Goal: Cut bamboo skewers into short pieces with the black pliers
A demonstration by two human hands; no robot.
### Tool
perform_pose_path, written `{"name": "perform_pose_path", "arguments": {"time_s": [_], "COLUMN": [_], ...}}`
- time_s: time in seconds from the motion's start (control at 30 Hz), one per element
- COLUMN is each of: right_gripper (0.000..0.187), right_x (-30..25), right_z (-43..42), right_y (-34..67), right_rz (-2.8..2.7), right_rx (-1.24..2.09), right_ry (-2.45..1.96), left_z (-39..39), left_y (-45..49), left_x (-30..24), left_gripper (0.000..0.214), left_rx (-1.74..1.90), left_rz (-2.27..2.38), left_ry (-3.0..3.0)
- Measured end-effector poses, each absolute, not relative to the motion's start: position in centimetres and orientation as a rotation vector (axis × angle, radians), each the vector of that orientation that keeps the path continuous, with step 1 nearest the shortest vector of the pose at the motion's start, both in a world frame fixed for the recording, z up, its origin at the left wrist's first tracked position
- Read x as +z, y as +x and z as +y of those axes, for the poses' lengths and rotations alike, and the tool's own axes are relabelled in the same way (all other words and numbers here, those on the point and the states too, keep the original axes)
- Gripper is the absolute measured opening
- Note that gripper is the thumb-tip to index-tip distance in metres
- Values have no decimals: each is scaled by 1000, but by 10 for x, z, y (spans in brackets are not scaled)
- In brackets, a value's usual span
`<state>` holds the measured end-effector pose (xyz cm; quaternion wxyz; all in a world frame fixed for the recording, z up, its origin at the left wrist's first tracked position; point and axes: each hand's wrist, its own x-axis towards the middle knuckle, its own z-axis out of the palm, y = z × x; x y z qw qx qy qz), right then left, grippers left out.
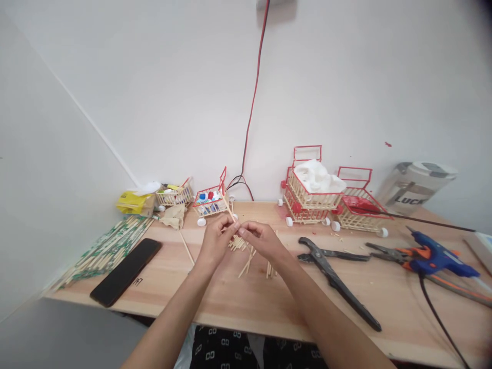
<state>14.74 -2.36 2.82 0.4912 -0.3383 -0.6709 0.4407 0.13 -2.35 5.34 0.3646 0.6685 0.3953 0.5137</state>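
Observation:
My left hand [220, 237] and my right hand [262, 238] meet above the middle of the table, fingertips nearly touching. Between them is a thin wooden stick [229, 206], slanting up and away from my left fingertips. Both hands are closed in a pinch, and my right fingers meet the stick near its lower end. Beneath them lie several short cut sticks [237, 244], partly hidden. A few longer sticks [246, 265] cross under my right hand, and another group [271, 270] lies beside my right wrist. One long stick [186, 248] rests left of my left hand.
Wrapped chopsticks [111, 246] and a black phone [126, 271] lie left. Small stick-built carts [210, 206] line the wall, two stacked ones [313, 197] among them. Right are black-handled cutters [338, 284], pliers [388, 252], a blue glue gun [442, 259] and a plastic jar [417, 187].

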Motion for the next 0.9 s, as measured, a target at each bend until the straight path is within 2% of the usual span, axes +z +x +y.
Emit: {"name": "perform_pose_path", "arguments": {"time_s": [0.13,0.33,0.5,0.63,0.8,0.9], "right_gripper": [26,15,18,27,29,31], "right_x": [24,25,29,28,30,24], "right_z": [-23,-33,-61,-87,-104,-111], "right_y": [147,138,126,129,196,265], "right_rz": [-1623,-1593,-1673,-1885,-2023,-1981], "right_rx": [1042,767,620,414,91,-53], "right_ry": [-828,-870,-830,-876,-1173,-1579], "left_z": [-32,-57,-83,-96,-112,-125], "left_y": [6,15,8,-3,-16,-22], "left_x": [43,31,37,34,23,16], "left_gripper": [18,33,26,23,27,27], "left_rx": [1379,1384,1379,1382,1331,1324], "left_rz": [1031,800,669,765,950,982], "left_ry": [1487,982,836,931,976,971]}}
